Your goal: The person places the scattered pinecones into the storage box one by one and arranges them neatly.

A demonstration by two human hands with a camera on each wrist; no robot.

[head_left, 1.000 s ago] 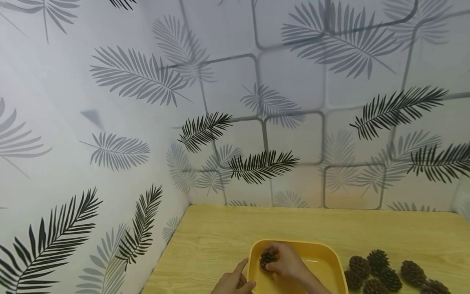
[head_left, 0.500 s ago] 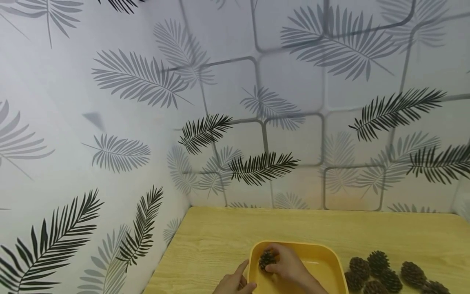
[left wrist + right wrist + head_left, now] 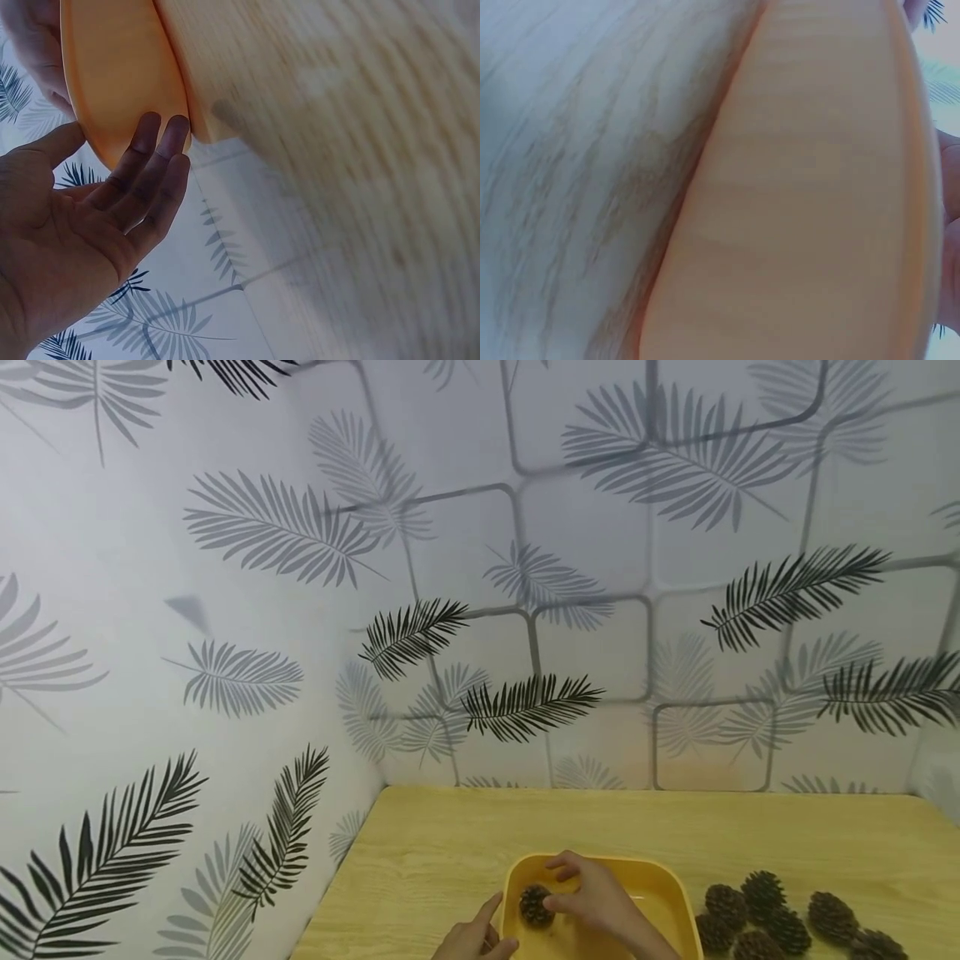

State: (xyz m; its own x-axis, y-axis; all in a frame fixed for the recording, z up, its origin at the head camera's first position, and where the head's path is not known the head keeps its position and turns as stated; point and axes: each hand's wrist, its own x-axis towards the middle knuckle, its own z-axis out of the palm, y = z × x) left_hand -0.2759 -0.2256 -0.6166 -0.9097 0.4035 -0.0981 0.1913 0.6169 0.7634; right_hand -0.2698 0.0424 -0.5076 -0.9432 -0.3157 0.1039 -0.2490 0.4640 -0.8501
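Observation:
A brown pine cone (image 3: 536, 907) sits inside a yellow plastic tray (image 3: 666, 902), near its left wall. My right hand (image 3: 597, 900) reaches over the tray with fingers spread apart; the thumb tip is right at the cone's right side, while the index finger is lifted off it. At the tray's left side my left hand (image 3: 474, 938) holds the edge. In the left wrist view the thumb of this hand (image 3: 82, 217) lies at the rim and its fingers bear against the outer wall. The right wrist view is mostly filled by the tray's outer wall (image 3: 802, 187), which hides most of the hand.
Several pine cones (image 3: 765, 914) lie in a loose group on the wooden table (image 3: 435, 835), to the right of the tray. Behind the table and along its left side rise walls (image 3: 600, 543) with a leaf pattern.
My right hand has loosened its grip on the pine cone; the fingers have spread and drawn away, leaving the cone in the tray. The left hand stays at the tray edge.

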